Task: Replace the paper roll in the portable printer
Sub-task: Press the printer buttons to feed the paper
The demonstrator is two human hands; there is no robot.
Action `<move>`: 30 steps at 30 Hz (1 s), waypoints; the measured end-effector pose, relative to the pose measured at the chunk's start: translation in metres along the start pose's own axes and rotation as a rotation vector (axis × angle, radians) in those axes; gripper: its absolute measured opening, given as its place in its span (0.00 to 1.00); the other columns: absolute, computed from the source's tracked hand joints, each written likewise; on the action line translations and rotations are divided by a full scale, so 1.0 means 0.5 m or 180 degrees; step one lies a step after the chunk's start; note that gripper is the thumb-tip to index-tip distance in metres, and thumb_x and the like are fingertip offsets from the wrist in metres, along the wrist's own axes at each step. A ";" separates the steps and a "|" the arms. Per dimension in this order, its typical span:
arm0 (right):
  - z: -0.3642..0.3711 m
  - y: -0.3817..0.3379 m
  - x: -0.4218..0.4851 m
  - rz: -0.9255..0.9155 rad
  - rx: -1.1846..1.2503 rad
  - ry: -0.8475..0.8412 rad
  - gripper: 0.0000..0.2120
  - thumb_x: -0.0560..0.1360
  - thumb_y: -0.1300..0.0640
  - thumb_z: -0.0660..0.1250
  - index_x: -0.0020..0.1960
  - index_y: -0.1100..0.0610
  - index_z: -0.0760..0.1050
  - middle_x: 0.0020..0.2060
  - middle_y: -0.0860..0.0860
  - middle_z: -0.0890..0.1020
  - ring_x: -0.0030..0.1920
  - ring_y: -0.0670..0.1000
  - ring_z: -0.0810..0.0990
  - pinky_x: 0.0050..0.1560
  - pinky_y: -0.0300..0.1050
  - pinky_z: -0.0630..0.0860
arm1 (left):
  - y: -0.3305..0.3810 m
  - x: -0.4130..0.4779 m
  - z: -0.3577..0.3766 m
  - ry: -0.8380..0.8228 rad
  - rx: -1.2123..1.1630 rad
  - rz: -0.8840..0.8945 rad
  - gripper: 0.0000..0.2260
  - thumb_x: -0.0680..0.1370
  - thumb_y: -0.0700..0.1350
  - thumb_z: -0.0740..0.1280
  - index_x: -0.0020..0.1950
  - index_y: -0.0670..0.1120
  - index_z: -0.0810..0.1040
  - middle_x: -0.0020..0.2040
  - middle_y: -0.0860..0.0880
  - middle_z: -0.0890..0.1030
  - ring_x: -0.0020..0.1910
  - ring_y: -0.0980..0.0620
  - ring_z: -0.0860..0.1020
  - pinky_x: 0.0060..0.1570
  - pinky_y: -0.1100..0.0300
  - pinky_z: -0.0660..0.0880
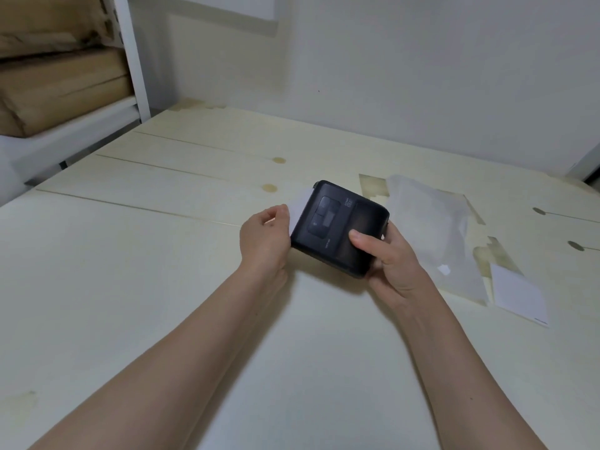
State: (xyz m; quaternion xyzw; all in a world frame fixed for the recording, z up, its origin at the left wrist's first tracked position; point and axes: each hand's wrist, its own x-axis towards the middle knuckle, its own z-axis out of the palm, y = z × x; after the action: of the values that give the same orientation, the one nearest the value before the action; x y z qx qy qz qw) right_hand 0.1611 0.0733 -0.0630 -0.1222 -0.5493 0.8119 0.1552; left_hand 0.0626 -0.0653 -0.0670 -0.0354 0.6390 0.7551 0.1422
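Small black rounded-corner plastic portable printer (339,227) held just above the pale cream wooden table (162,287), roughly mid-table, tilted w/ button face up. Right hand (394,258) grips printer's near-right corner: thumb on top face, fingers (373,271) wrapped under the edge. Left hand (264,237) at printer's left edge, fingers closed in a pinch on the white paper strip (300,207) sticking out of that edge. Right of printer: crumpled translucent white plastic wrapper (435,235) lying on the table, close to but apart from the right hand; beyond its near end, a white paper sheet (516,295) flat on the table. Left of and in front of printer: wide bare tabletop. Behind printer, more bare table up to the white wall (389,76). Far left of printer, past table edge: white metal shelf frame (133,60) w/ brown cardboard boxes (58,86).
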 end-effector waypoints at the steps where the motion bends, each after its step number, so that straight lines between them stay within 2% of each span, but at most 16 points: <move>1: 0.000 0.001 0.002 -0.0005 0.0066 0.0058 0.29 0.68 0.65 0.71 0.68 0.59 0.71 0.64 0.58 0.80 0.62 0.59 0.80 0.52 0.55 0.82 | 0.001 -0.001 0.000 -0.0165 -0.0399 -0.0237 0.13 0.80 0.48 0.64 0.58 0.42 0.81 0.47 0.42 0.85 0.37 0.52 0.80 0.52 0.57 0.81; 3: 0.001 0.000 0.005 -0.0042 0.0190 0.0164 0.28 0.68 0.64 0.72 0.68 0.58 0.72 0.63 0.57 0.81 0.62 0.59 0.81 0.54 0.57 0.81 | 0.005 -0.001 0.002 -0.0534 -0.1049 -0.0523 0.11 0.80 0.49 0.66 0.53 0.42 0.81 0.43 0.48 0.87 0.40 0.55 0.85 0.51 0.61 0.81; 5: 0.003 0.001 0.008 -0.0127 0.0265 0.0247 0.27 0.68 0.64 0.72 0.66 0.58 0.73 0.61 0.56 0.82 0.61 0.59 0.81 0.54 0.58 0.81 | 0.006 -0.009 0.005 -0.0916 -0.1299 -0.0503 0.12 0.80 0.51 0.66 0.50 0.43 0.82 0.44 0.51 0.88 0.44 0.56 0.86 0.51 0.61 0.81; 8: 0.010 0.005 0.008 -0.0303 0.0363 0.0033 0.20 0.71 0.66 0.69 0.63 0.58 0.76 0.60 0.58 0.82 0.61 0.59 0.81 0.59 0.58 0.79 | -0.011 -0.026 0.020 -0.1294 -0.1035 -0.0192 0.13 0.77 0.49 0.70 0.59 0.44 0.81 0.55 0.48 0.86 0.54 0.52 0.84 0.52 0.58 0.81; 11: 0.001 -0.005 0.007 -0.0257 0.0381 -0.0202 0.19 0.77 0.64 0.65 0.67 0.63 0.73 0.65 0.62 0.78 0.67 0.59 0.76 0.66 0.57 0.73 | -0.019 -0.024 0.021 -0.1100 -0.0854 0.0085 0.17 0.75 0.43 0.73 0.63 0.43 0.77 0.57 0.46 0.84 0.54 0.50 0.84 0.50 0.59 0.82; 13: -0.017 -0.016 0.006 -0.0148 0.0350 -0.0269 0.19 0.80 0.61 0.61 0.70 0.67 0.69 0.67 0.62 0.76 0.70 0.60 0.73 0.69 0.56 0.71 | -0.016 -0.012 0.011 -0.0963 -0.0792 0.0209 0.18 0.75 0.44 0.72 0.64 0.44 0.76 0.56 0.47 0.85 0.51 0.52 0.85 0.47 0.60 0.82; 15: -0.028 -0.018 0.006 -0.0060 0.0218 -0.0358 0.20 0.81 0.61 0.59 0.71 0.66 0.68 0.69 0.61 0.75 0.70 0.58 0.72 0.70 0.54 0.70 | -0.016 -0.002 0.003 -0.0906 -0.0662 0.0333 0.16 0.76 0.46 0.71 0.63 0.46 0.76 0.53 0.49 0.86 0.49 0.52 0.85 0.45 0.61 0.82; 18: -0.029 -0.013 0.006 -0.0080 0.0001 -0.0438 0.21 0.78 0.60 0.61 0.70 0.64 0.70 0.67 0.58 0.78 0.68 0.55 0.75 0.66 0.49 0.74 | -0.019 0.006 -0.003 -0.0828 -0.0539 0.0530 0.11 0.77 0.48 0.70 0.59 0.48 0.78 0.44 0.54 0.87 0.45 0.54 0.85 0.42 0.61 0.82; 23: -0.028 -0.016 0.009 -0.0179 -0.0287 -0.0416 0.23 0.76 0.57 0.64 0.69 0.64 0.73 0.66 0.58 0.78 0.65 0.54 0.77 0.61 0.46 0.78 | -0.016 0.016 -0.003 -0.0793 -0.0541 0.0630 0.09 0.77 0.50 0.69 0.56 0.50 0.79 0.40 0.59 0.86 0.40 0.58 0.85 0.37 0.63 0.80; 27: -0.028 -0.019 0.012 -0.0215 -0.0406 -0.0406 0.22 0.75 0.55 0.65 0.67 0.63 0.75 0.64 0.57 0.80 0.60 0.51 0.80 0.55 0.42 0.79 | -0.017 0.016 -0.005 -0.0705 -0.0547 0.0617 0.11 0.77 0.50 0.70 0.57 0.46 0.78 0.39 0.55 0.86 0.40 0.55 0.85 0.37 0.61 0.81; 30: -0.025 -0.017 0.016 -0.0199 -0.0398 -0.0272 0.22 0.75 0.55 0.65 0.67 0.62 0.75 0.62 0.57 0.81 0.57 0.52 0.81 0.55 0.46 0.81 | -0.018 0.015 -0.004 -0.0643 -0.0473 0.0601 0.12 0.78 0.51 0.69 0.57 0.46 0.77 0.42 0.53 0.87 0.41 0.53 0.85 0.40 0.59 0.82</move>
State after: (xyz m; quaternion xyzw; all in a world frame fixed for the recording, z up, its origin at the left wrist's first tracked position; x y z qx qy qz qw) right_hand 0.1592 0.0900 -0.0598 -0.0797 -0.6086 0.7753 0.1490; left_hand 0.0576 -0.0648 -0.0778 0.0905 0.5643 0.8101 0.1311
